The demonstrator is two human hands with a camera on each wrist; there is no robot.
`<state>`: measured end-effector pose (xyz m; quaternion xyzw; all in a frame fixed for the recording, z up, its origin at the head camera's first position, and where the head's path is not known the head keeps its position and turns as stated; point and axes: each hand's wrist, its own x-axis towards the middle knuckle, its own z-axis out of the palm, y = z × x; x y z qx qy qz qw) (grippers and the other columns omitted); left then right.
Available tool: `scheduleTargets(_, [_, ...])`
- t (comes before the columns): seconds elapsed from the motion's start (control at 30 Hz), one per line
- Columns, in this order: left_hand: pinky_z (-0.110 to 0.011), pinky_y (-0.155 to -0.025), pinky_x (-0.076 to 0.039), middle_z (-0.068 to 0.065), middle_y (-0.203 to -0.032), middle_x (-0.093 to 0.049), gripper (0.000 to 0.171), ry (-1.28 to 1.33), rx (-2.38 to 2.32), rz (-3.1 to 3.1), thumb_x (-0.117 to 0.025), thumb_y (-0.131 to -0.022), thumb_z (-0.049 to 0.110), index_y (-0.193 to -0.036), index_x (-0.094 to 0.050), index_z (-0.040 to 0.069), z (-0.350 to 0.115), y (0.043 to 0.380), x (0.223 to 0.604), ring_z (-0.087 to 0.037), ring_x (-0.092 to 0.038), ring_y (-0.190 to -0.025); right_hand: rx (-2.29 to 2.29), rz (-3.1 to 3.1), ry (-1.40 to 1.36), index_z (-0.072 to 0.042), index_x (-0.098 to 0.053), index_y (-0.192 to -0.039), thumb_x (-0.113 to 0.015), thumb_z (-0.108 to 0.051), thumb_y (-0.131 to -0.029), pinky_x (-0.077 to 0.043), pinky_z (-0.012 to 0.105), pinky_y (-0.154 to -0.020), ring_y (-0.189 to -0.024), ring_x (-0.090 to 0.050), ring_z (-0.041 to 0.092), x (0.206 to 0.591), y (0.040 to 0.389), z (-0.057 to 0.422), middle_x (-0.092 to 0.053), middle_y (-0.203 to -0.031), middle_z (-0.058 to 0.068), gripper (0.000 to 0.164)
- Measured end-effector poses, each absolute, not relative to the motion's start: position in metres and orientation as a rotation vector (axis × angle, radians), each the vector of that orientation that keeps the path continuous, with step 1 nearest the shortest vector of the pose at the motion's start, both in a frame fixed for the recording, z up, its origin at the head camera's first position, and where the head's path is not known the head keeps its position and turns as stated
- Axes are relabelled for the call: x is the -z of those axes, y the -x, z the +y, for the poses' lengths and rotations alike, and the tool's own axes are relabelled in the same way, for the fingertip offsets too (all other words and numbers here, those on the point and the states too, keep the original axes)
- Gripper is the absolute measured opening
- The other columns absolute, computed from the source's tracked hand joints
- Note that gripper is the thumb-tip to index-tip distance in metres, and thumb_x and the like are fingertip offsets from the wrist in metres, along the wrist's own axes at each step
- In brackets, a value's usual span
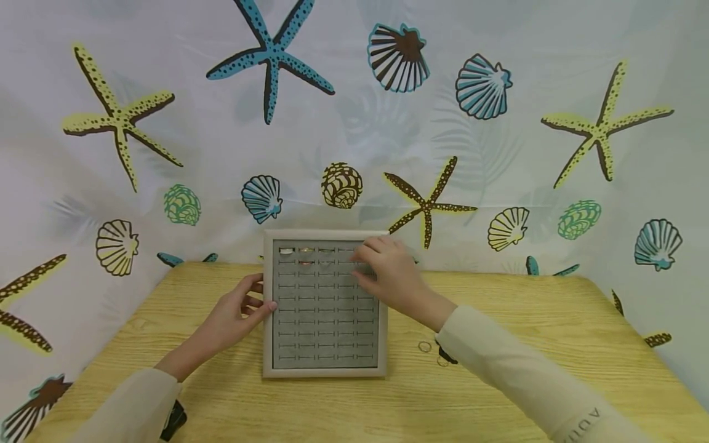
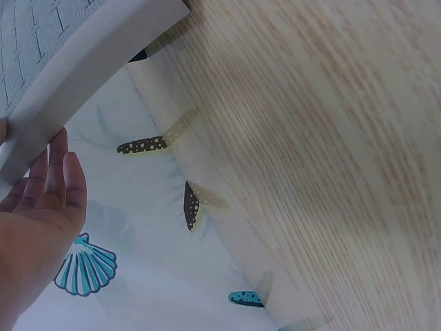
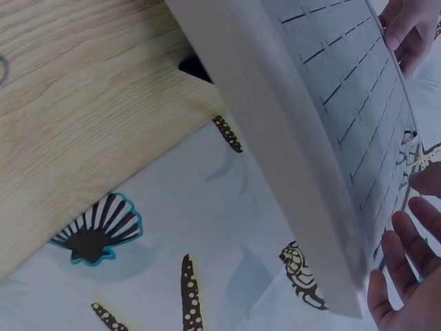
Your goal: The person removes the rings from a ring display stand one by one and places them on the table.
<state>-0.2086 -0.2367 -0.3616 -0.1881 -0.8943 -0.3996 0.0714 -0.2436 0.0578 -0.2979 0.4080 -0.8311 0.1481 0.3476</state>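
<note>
A ring display board (image 1: 325, 307) with a pale frame and grey slotted padding stands tilted up on the table. Its left edge is gripped by my left hand (image 1: 232, 314), thumb on the front and fingers behind, as the left wrist view also shows. My right hand (image 1: 396, 274) is at the board's upper right, its fingertips at the slots and its thumb apart from the forefinger; no ring shows between them. Several rings sit in the upper slots, among them a wide silvery ring (image 1: 286, 251), a gold-toned ring (image 1: 306, 250) and a reddish ring (image 1: 306, 263).
On the wooden table (image 1: 498, 320), right of the board, lie a thin ring (image 1: 424, 347) and another ring (image 1: 442, 362), near the right sleeve. Behind the table hangs a white cloth (image 1: 343, 111) printed with starfish and shells. A dark support foot (image 3: 195, 67) shows behind the board.
</note>
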Motion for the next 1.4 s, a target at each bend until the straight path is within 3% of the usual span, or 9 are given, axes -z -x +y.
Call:
scheduleTargets(0.2, [-0.033,-0.076,-0.051,-0.017,-0.116,-0.053,0.057,0.554,1.2,-2.697,-0.057,-0.09,0.026,-0.136,-0.032,0.004,-0.237,0.209,0.362,-0.023,-0.062,-0.093,-0.371,-2.187,-1.033,-0.015,-0.065,-0.092,-0.069,-0.018,-0.08,-0.041,0.038,-0.087,-0.09,-0.056,0.017,0.3,0.245,0.041,-0.062,-0.092,-0.002,0.013])
scheduleTargets(0.63, [-0.033,-0.075,-0.051,-0.017,-0.115,-0.054,0.055,0.59,1.173,-2.675,-0.057,-0.091,0.024,-0.136,-0.033,0.003,-0.238,0.21,0.364,-0.023,-0.063,-0.091,-0.379,-2.181,-0.946,-0.019,-0.066,-0.09,-0.066,-0.021,-0.083,-0.037,0.032,-0.074,-0.082,-0.049,0.015,0.307,0.247,0.017,-0.058,-0.089,-0.004,0.007])
scheduleTargets(1.4, [-0.031,-0.075,-0.051,-0.017,-0.115,-0.054,0.056,0.6,1.171,-2.678,-0.057,-0.09,0.023,-0.136,-0.032,0.004,-0.238,0.21,0.364,-0.022,-0.063,-0.091,-0.395,-2.123,-0.888,-0.021,-0.067,-0.083,-0.069,-0.024,-0.081,-0.035,0.031,-0.071,-0.078,-0.05,0.014,0.313,0.25,0.012,-0.058,-0.085,-0.005,0.004])
